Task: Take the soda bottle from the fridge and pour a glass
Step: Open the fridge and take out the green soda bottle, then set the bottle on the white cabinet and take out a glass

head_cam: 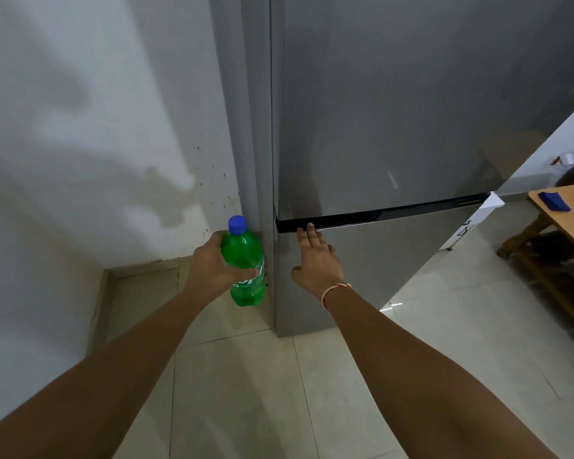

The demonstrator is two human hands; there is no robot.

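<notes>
My left hand (pixel 209 263) grips a green soda bottle (pixel 244 270) with a blue cap, held upright just left of the fridge's front corner. The grey fridge (pixel 395 111) fills the upper right, both its doors closed. My right hand (pixel 317 260) lies flat against the lower door, fingers spread, fingertips touching the black gap between the upper and lower doors. It holds nothing. A thread band circles my right wrist. No glass is in view.
A white stained wall (pixel 80 127) stands to the left. Pale floor tiles (pixel 246 376) lie below. A wooden table (pixel 564 220) with a blue object (pixel 553 201) on it stands at the far right.
</notes>
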